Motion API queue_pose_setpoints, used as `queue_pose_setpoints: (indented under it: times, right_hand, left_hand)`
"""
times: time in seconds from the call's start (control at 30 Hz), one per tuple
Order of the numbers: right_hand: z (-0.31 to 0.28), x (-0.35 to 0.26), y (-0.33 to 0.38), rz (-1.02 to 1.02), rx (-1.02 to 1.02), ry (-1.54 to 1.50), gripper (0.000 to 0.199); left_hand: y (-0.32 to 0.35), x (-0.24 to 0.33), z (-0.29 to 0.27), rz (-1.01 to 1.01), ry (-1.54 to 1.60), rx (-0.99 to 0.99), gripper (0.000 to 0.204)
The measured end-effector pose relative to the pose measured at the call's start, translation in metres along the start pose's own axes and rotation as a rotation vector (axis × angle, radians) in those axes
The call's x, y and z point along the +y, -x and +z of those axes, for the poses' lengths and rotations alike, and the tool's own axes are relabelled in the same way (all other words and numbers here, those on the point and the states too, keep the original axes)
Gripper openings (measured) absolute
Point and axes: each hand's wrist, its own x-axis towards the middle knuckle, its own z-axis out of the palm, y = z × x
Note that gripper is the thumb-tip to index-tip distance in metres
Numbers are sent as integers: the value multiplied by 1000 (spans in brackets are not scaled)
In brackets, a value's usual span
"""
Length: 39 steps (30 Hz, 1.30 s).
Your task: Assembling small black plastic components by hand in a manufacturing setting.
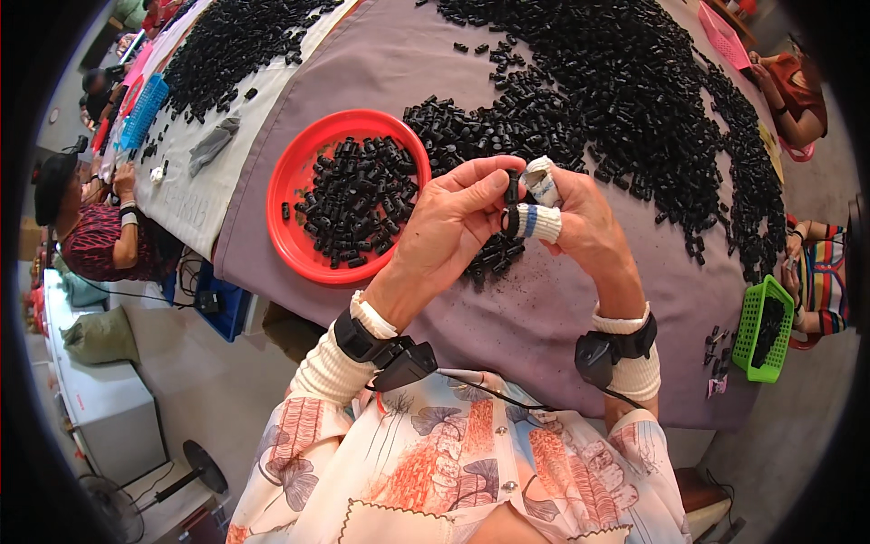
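My left hand [449, 227] and my right hand [580, 227] meet above the table's near edge. Between their fingertips they pinch a small black plastic part [512, 195], held upright. White and blue cloth tape wraps my right thumb and forefinger. Both wrists carry a black strapped device over white cuffs. A red round tray [290, 195] with several black parts in it lies just left of my left hand. A big heap of the same black parts [625, 91] spreads over the grey-purple tablecloth [544, 317] behind my hands.
A green basket [764, 328] of black parts stands at the table's right edge, a blue basket [145, 111] and a second black heap [231, 41] at the far left. Other people sit at the left and right sides. A pink basket [723, 34] is at the far right.
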Motion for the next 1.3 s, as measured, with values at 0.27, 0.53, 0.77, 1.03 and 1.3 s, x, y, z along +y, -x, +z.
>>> queue_pose_setpoints:
  times: [0.27,0.53,0.77,1.03,1.3]
  right_hand:
    - [0,-1,-5,-47,-57,133,37]
    - [-2,2,-6,-63,-83,158,39]
    - [-1,5,-6,-59,-104,154,38]
    - [5,8,-9,-104,-98,84,36]
    - [-3,17,-9,9,46,-117,16]
  left_hand:
    - [1,2,1,-5,-30,22,26]
    - [0,1,-2,-12,-33,12,24]
    - [0,0,-1,-15,-37,26,23]
    - [2,4,3,17,-85,127,21]
    - [22,53,-44,395,-679,509,19]
